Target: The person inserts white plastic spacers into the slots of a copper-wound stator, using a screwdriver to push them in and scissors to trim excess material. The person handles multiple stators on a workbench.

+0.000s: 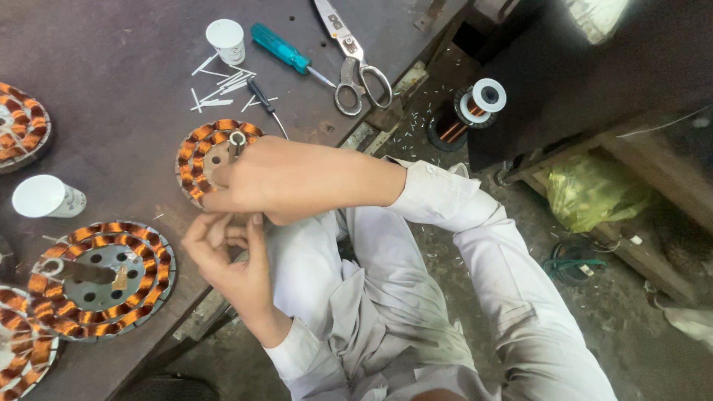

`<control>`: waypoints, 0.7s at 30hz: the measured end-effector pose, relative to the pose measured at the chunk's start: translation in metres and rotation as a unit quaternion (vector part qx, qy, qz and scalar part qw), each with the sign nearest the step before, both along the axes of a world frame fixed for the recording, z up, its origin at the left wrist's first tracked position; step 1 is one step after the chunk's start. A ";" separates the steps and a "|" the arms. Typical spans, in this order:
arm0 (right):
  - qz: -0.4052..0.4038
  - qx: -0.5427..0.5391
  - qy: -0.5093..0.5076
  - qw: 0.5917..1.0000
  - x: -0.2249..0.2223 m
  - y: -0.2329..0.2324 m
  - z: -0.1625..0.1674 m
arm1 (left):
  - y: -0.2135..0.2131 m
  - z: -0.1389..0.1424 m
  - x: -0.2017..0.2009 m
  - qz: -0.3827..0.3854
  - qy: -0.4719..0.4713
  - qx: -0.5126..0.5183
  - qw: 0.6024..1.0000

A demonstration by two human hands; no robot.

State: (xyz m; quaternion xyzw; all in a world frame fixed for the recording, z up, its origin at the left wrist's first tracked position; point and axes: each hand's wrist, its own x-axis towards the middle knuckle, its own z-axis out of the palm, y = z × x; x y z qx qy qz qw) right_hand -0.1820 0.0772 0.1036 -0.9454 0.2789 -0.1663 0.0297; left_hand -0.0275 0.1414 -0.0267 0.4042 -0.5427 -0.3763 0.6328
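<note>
A small round stator with copper coils and a metal hub lies at the edge of the dark workbench. My right hand reaches across from the right and grips the stator's near side. My left hand sits just below it with its fingers curled and the fingertips pinched close under the stator's lower rim. Whether they hold a wire or strip is not visible.
A larger wound stator lies at the bench's near left, with parts of others at the left edge. Two white cups, white strips, a teal screwdriver and scissors lie beyond. A copper wire spool stands on the floor.
</note>
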 end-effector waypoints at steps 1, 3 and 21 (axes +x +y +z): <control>0.001 -0.011 -0.003 1.000 0.000 0.001 0.000 | 0.001 -0.002 -0.001 -0.005 0.009 -0.001 1.000; -0.019 -0.009 -0.005 1.000 0.000 0.002 0.000 | 0.002 -0.003 -0.001 -0.007 0.016 0.002 1.000; -0.105 0.015 -0.033 0.994 0.001 0.012 -0.014 | 0.008 0.014 0.006 -0.127 0.259 0.078 0.954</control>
